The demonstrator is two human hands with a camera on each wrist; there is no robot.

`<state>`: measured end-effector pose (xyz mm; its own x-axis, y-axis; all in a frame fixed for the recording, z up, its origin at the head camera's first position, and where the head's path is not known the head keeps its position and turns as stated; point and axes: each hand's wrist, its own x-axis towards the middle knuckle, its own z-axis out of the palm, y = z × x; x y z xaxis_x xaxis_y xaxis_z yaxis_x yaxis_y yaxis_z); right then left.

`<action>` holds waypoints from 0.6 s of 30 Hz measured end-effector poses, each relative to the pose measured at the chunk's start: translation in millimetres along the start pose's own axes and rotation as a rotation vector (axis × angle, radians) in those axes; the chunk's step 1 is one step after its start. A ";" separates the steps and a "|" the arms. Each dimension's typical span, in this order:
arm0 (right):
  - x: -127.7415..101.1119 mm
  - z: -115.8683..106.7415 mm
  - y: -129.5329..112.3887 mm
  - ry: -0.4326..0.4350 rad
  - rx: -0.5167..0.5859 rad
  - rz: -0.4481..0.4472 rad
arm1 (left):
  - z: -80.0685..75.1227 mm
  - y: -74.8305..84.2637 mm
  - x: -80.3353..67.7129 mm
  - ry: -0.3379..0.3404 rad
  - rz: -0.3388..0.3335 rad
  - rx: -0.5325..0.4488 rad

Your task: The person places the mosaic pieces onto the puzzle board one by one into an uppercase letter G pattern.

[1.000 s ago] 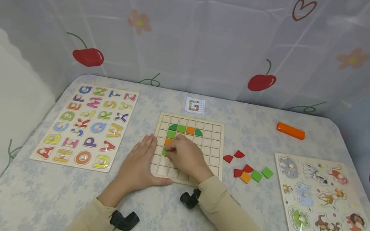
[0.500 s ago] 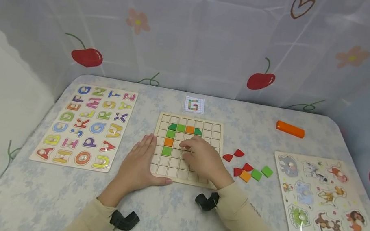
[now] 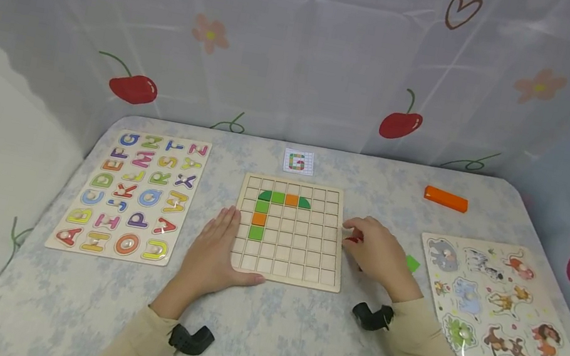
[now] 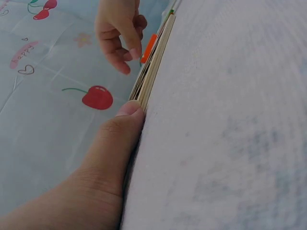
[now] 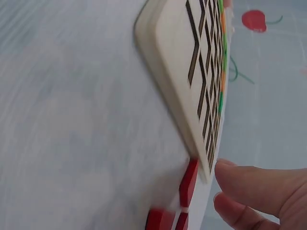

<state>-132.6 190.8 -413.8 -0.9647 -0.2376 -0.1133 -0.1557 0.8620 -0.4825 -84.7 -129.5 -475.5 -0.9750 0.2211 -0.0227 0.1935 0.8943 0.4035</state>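
Note:
In the head view a square wooden grid board (image 3: 291, 255) lies mid-table. Green and orange tiles (image 3: 259, 218) sit in its cells, one row along the top and a column down the left. My left hand (image 3: 211, 254) lies flat against the board's left side, thumb stretched along its front edge. Just right of the board, my right hand (image 3: 379, 255) hovers with fingers loosely bent, over red quarter-round pieces partly hidden beneath it. The right wrist view shows a red piece (image 5: 188, 184) by the board's corner, apart from the thumb and finger.
A small pattern card (image 3: 298, 162) lies behind the board. To the left is an alphabet puzzle (image 3: 174, 255); to the right, an animal puzzle (image 3: 478, 253). An orange bar (image 3: 446, 199) lies at the back right. One green square (image 3: 412, 263) shows beside my right hand.
My right hand has left the green tile in the left column and moved right, off the board, to the loose red pieces. The left hand has stayed in place.

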 end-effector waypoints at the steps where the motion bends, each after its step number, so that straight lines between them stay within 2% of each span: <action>1: -1.2 -2.1 5.0 0.005 -0.006 0.013 | 0.2 -0.2 0.0 0.000 0.000 0.002; 8: -7.6 -10.7 25.5 -0.022 0.012 0.077 | 1.8 -1.6 -1.2 -0.001 -0.003 -0.004; 18: -5.9 -4.0 28.2 -0.026 0.038 0.014 | 2.7 -1.3 0.0 0.006 -0.004 0.004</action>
<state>-132.1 218.3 -423.2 -0.9609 -0.2376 -0.1424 -0.1335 0.8477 -0.5133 -84.7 -129.7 -478.4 -0.9764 0.2153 -0.0183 0.1902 0.8965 0.4002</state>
